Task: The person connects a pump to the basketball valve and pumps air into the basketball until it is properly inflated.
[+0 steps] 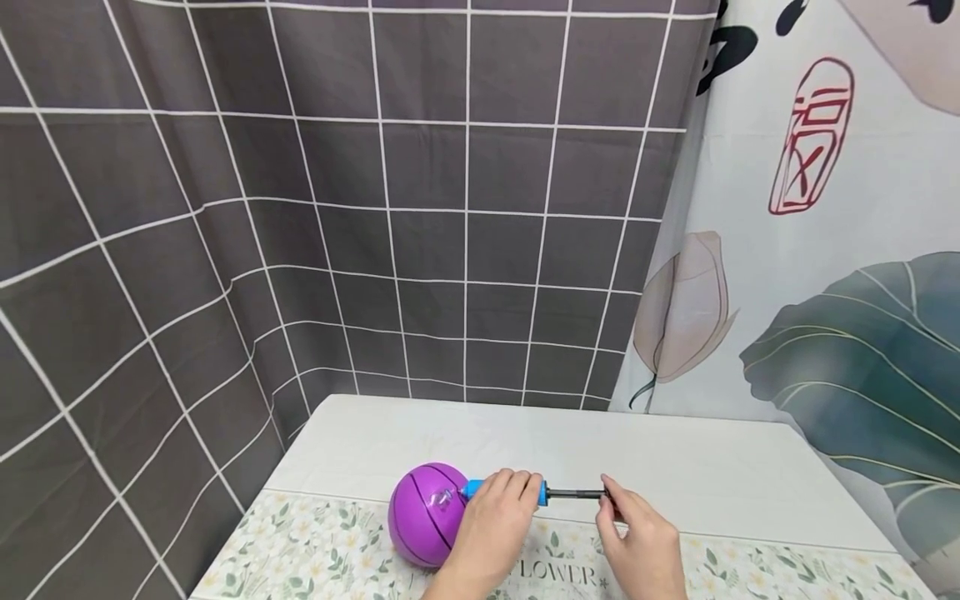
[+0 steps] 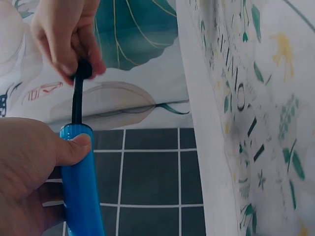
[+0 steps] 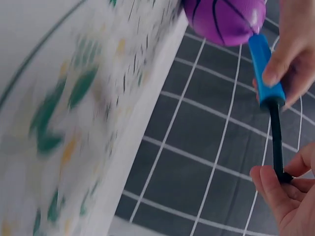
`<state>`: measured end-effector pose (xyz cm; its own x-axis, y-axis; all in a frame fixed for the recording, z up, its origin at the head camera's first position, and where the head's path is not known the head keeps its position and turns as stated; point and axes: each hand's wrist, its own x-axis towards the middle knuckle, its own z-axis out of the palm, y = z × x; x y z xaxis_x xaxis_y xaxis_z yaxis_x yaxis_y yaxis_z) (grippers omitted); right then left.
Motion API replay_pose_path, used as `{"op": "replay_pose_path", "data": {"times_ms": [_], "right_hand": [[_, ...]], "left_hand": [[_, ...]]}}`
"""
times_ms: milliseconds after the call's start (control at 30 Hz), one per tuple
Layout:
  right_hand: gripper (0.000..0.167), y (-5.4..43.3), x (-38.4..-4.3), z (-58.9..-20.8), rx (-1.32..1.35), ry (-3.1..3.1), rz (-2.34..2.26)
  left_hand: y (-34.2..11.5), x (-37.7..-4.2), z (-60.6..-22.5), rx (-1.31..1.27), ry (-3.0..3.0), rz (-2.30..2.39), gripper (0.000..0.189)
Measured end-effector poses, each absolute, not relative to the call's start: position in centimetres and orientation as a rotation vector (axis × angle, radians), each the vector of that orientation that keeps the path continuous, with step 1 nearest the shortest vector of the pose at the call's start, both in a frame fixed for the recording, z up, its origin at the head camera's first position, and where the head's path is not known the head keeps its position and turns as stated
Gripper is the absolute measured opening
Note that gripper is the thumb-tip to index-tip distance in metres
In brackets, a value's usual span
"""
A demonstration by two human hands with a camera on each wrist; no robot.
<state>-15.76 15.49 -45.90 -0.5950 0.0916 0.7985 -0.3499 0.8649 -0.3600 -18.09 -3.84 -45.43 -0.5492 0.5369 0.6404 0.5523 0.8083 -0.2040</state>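
Note:
A purple ball (image 1: 422, 521) with black seam lines sits on the table's left half. Against its right side stands the tip of a blue hand pump (image 2: 81, 182), which lies roughly level. My left hand (image 1: 497, 517) grips the blue barrel, thumb along it in the left wrist view. Out of the barrel's right end runs a black rod (image 1: 573, 493), drawn out. At the rod's end my right hand (image 1: 641, 533) pinches the black handle (image 3: 284, 177) between thumb and fingers. The fingers cover most of that handle, and whether the needle is inside the ball is too small to tell.
A white tabletop (image 1: 570, 442) carries a floral cloth (image 1: 315, 533) with printed letters along its near part. Behind and left hangs a dark grey curtain (image 1: 420, 250) with white grid lines. A white leaf-patterned curtain (image 1: 720, 167) hangs at the right.

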Motion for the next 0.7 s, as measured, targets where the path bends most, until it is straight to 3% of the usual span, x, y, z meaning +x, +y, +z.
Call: {"op": "replay_pose_path", "data": {"times_ms": [367, 700], "right_hand": [[0.029, 12.9, -15.5, -46.2, 0.238, -2.186, 0.624], [0.030, 16.0, -15.5, -45.9, 0.175, -2.164, 0.611]], "left_hand": [[-2.8, -18.0, -45.7, -0.827, -2.250, -0.063, 0.031], [-4.7, -18.4, -45.5, -0.823, -2.312, -0.138, 0.038]]}}
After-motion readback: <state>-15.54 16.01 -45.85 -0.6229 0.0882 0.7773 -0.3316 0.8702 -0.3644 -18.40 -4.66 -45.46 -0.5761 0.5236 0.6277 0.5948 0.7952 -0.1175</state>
